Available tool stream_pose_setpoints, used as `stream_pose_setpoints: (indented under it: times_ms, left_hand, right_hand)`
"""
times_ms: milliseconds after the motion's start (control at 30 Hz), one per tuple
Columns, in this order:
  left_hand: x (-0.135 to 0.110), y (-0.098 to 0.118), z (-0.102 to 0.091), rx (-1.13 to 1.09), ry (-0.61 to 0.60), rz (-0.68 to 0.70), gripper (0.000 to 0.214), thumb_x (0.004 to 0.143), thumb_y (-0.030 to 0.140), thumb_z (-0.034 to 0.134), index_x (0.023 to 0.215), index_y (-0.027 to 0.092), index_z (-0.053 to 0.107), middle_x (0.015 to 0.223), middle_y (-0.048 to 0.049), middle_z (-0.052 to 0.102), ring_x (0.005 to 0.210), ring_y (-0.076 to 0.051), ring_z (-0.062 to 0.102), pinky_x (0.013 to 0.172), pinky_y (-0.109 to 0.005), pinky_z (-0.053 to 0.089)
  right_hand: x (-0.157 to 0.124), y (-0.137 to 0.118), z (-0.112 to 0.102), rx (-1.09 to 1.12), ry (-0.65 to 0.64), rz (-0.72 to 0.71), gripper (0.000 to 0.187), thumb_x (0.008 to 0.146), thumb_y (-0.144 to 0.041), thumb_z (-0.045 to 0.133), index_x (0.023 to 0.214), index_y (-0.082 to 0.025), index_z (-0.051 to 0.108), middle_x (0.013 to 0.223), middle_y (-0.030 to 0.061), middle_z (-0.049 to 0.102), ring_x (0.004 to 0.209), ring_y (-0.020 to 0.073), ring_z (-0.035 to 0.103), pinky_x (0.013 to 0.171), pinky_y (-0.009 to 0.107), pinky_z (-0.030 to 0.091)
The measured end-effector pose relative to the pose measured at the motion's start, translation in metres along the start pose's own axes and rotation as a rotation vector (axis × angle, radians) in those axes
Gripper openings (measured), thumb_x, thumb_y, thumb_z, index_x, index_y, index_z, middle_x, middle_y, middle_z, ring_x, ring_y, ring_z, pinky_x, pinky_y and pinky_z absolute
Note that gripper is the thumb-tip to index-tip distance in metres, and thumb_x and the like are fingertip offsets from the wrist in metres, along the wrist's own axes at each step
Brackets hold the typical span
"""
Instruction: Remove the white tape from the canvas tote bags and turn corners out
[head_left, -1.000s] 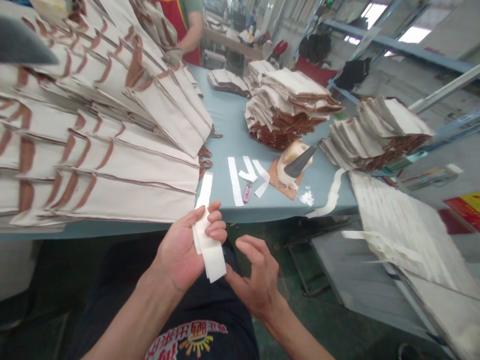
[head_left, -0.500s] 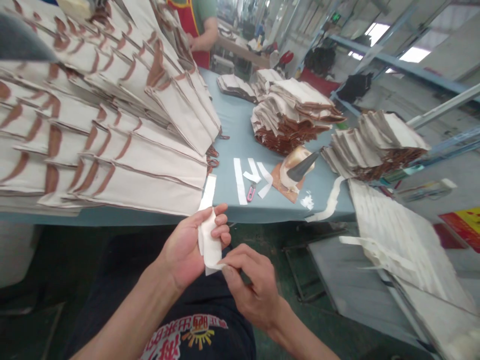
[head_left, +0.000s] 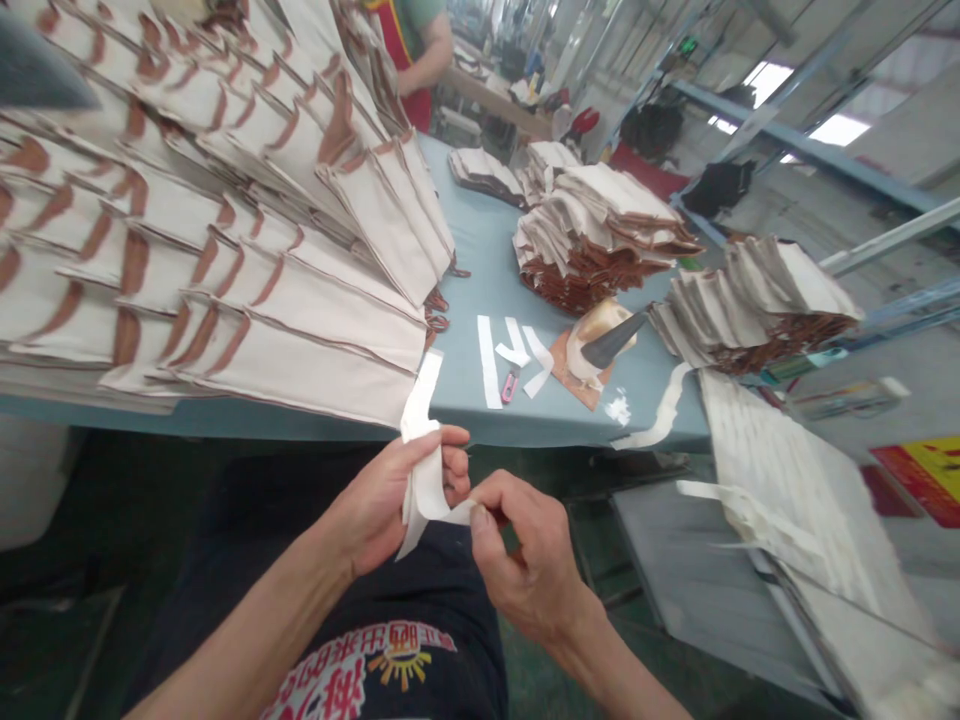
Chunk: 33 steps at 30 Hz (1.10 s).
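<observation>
White strip (head_left: 429,484) (curved): left hand (head_left: 381,502) clasps it, right hand (head_left: 527,548) pinches.

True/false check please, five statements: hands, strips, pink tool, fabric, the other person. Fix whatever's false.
1. The right hand pinches the end of a white strip. True.
2. The left hand is empty. False: the left hand also holds the white strip.
3. The pink tool lies on the table beside loose strips. True.
4. Cream fabric lies only on the table's right side. False: overlapping cream pieces cover its left side too.
5. The other person wears only blue. False: red and green show.
</observation>
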<state>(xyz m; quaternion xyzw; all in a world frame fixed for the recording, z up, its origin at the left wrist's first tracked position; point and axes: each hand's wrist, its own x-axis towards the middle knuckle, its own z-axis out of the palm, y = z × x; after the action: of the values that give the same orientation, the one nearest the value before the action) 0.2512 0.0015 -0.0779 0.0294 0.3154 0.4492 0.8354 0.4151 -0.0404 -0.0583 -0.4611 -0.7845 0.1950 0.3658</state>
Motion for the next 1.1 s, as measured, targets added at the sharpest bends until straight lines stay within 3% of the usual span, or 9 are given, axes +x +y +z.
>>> stream_pose_setpoints:
  times_ms: [133, 233, 333, 433, 600, 767, 1100]
  left_hand:
    - [0.001, -0.012, -0.01, 0.135, 0.0, 0.011, 0.015, 0.094, 0.02, 0.074, 0.093, 0.007, 0.08, 0.069, -0.0081, 0.073, 0.059, -0.015, 0.067, 0.056, -0.021, 0.057]
    - [0.0, -0.018, -0.015, 0.212, -0.012, 0.011, 0.03, 0.082, 0.034, 0.088, 0.092, 0.007, 0.081, 0.073, -0.008, 0.073, 0.061, -0.016, 0.064, 0.054, -0.023, 0.058]
    - [-0.003, -0.022, -0.019, 0.255, -0.001, 0.012, 0.045, 0.07, 0.046, 0.096, 0.089, 0.009, 0.08, 0.063, 0.0, 0.063, 0.054, -0.011, 0.05, 0.049, -0.023, 0.054]
    - [-0.006, -0.025, -0.021, 0.273, 0.029, 0.011, 0.047, 0.069, 0.053, 0.096, 0.081, 0.013, 0.073, 0.056, 0.0069, 0.05, 0.048, -0.006, 0.032, 0.042, -0.017, 0.041]
    - [-0.006, -0.034, -0.021, 0.298, 0.07, 0.017, 0.058, 0.069, 0.063, 0.092, 0.089, 0.014, 0.07, 0.064, 0.0071, 0.053, 0.05, -0.003, 0.023, 0.042, -0.015, 0.022]
    - [0.0, -0.046, -0.015, 0.318, 0.058, 0.058, 0.078, 0.063, 0.081, 0.087, 0.096, 0.012, 0.073, 0.061, 0.0095, 0.048, 0.051, -0.004, 0.025, 0.046, -0.017, 0.024]
    - [0.002, -0.034, -0.02, 0.285, -0.097, -0.007, 0.071, 0.073, 0.081, 0.081, 0.09, 0.012, 0.075, 0.053, 0.0084, 0.044, 0.047, -0.006, 0.023, 0.045, -0.02, 0.019]
  right_hand:
    - [0.004, 0.006, 0.0, -0.081, 0.036, 0.017, 0.022, 0.097, -0.017, 0.05, 0.076, -0.021, 0.055, 0.069, -0.002, 0.059, 0.059, 0.0124, 0.054, 0.059, 0.026, 0.039]
    - [0.006, 0.014, 0.004, -0.032, 0.051, 0.108, 0.025, 0.101, -0.023, 0.049, 0.077, -0.022, 0.056, 0.068, -0.0021, 0.059, 0.058, 0.0127, 0.054, 0.059, 0.026, 0.04]
    - [0.01, 0.022, 0.008, 0.034, 0.089, 0.185, 0.025, 0.102, -0.027, 0.049, 0.079, -0.022, 0.057, 0.066, -0.003, 0.059, 0.057, 0.0131, 0.052, 0.058, 0.026, 0.04]
    - [0.015, 0.032, 0.013, 0.11, 0.139, 0.277, 0.023, 0.099, -0.031, 0.052, 0.079, -0.022, 0.058, 0.067, -0.003, 0.059, 0.06, 0.014, 0.052, 0.06, 0.027, 0.04]
    - [0.029, 0.046, 0.02, 0.386, 0.203, 0.501, 0.026, 0.097, -0.042, 0.058, 0.081, -0.021, 0.06, 0.067, -0.0036, 0.058, 0.061, 0.0149, 0.053, 0.061, 0.028, 0.043]
    - [0.048, 0.047, 0.026, 0.523, 0.262, 0.543, 0.032, 0.099, -0.049, 0.053, 0.081, -0.022, 0.056, 0.067, -0.003, 0.058, 0.061, 0.0147, 0.055, 0.059, 0.027, 0.047]
    - [0.061, 0.037, 0.021, 0.777, 0.295, 0.65, 0.032, 0.09, -0.054, 0.062, 0.084, -0.025, 0.05, 0.062, -0.0059, 0.054, 0.051, 0.0138, 0.053, 0.045, 0.024, 0.045]
